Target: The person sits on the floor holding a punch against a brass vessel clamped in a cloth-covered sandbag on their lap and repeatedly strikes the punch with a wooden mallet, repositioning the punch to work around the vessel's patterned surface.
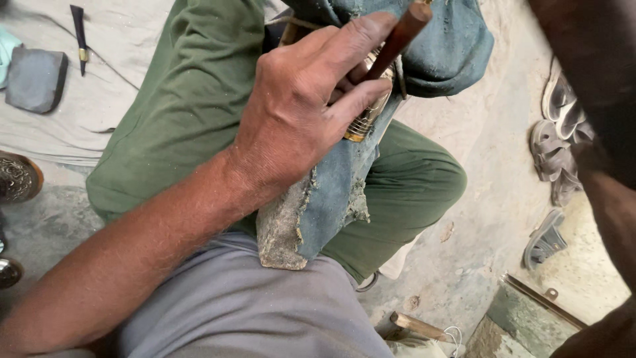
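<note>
My left hand rests on my lap, its fingers closed around a brown wooden-handled tool that slants up to the right. Under the fingers a ribbed brass-coloured metal piece shows, mostly hidden by the hand. It lies on a worn blue denim cloth draped over a grey block on my green trousers. Of my right arm only a dark, blurred forearm shows along the right edge; its hand is out of view.
A grey stone slab and a small dark-bladed tool lie on pale cloth at upper left. An engraved metal vessel sits at the left edge. Sandals lie on the dusty floor at right, a wooden stick below.
</note>
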Tool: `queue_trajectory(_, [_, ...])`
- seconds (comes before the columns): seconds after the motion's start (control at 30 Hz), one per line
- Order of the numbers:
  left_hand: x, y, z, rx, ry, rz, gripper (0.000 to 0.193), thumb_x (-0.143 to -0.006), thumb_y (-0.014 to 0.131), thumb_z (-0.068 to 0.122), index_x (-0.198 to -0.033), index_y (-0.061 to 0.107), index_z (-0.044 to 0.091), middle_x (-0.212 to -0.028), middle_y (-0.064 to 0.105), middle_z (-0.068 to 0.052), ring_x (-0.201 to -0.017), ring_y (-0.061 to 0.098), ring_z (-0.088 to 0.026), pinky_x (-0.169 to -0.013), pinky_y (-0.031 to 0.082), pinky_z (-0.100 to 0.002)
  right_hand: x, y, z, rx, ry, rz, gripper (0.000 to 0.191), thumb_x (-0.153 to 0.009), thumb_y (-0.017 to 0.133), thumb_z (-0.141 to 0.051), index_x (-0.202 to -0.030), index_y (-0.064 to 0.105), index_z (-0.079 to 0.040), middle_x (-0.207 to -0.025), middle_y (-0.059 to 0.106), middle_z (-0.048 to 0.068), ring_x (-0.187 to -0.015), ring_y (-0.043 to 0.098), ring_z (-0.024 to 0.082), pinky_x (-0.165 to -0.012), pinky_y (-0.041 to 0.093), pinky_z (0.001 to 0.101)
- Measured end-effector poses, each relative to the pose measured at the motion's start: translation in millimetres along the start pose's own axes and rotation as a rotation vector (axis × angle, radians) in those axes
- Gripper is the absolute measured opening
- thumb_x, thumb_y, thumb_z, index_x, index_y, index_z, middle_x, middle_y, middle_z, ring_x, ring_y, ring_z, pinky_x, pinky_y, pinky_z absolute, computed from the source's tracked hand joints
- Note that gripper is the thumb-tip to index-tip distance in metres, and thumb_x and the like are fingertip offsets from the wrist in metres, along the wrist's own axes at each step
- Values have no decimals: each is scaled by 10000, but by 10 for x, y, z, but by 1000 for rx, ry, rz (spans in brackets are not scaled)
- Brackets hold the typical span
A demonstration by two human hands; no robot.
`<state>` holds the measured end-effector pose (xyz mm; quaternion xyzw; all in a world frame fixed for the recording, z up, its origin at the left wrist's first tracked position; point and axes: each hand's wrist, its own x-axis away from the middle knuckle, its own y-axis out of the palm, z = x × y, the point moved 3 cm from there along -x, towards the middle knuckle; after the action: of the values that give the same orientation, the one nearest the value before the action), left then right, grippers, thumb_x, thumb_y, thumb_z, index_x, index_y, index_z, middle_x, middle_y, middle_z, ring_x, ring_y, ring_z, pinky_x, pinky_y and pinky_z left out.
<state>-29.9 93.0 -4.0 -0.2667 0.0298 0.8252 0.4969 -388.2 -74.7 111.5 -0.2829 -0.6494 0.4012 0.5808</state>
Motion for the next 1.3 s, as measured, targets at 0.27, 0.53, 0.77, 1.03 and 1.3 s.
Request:
queue_trajectory(0.27, [-36, 6, -47, 22, -12, -46, 461, -1005, 835, 64, -1379, 565, 67, -1000, 695, -72, -856, 743, -146, -773, 628, -274, -166, 15, 149, -11, 69, -60, 403, -1066, 564, -286, -1337, 530, 10, -1142, 606, 273, -1010, 606, 360, -845, 502, 501])
queue_trajectory(0.53, [-64, -30, -44, 64, 8, -41, 447, -1002, 831, 54, -1364, 568, 67, -1025, 696, -72, -886, 738, -150, -790, 619, -281, -326, 38, 340, -6, 20, -106, 476, -1073, 520, -352, -1392, 512, 1, -1257, 568, 276, -1143, 540, 363, -941, 438, 514])
queue_trajectory(0.77, [-11, -28, -76, -47, 22, -62, 523, -1000, 866, 87, -1431, 572, 66, -1042, 688, -97, -898, 731, -198, -815, 615, -326, -315, 50, 441, -8, 16, -119, 541, -1078, 481, -410, -1439, 496, -6, -1358, 535, 278, -1260, 481, 365, -1026, 382, 526])
queue_trajectory(1.03, [-105, -37, -77, 105, -27, -90, 448, -979, 841, 61, -1360, 607, 41, -1055, 721, -91, -858, 753, -159, -792, 636, -300, -351, 21, 438, 35, -56, -130, 617, -1085, 437, -476, -1494, 478, -15, -1473, 496, 281, -1393, 415, 368, -1123, 318, 539])
queue_trajectory(1.3, [-86, -71, -58, 69, 44, -72, 438, -997, 825, 60, -1361, 583, 31, -1067, 701, -97, -899, 749, -182, -811, 626, -305, -4, -60, -119, -147, 254, -83, 834, -953, 513, -617, -1528, 498, -14, -1464, 563, 318, -1360, 538, 435, -1148, 415, 564])
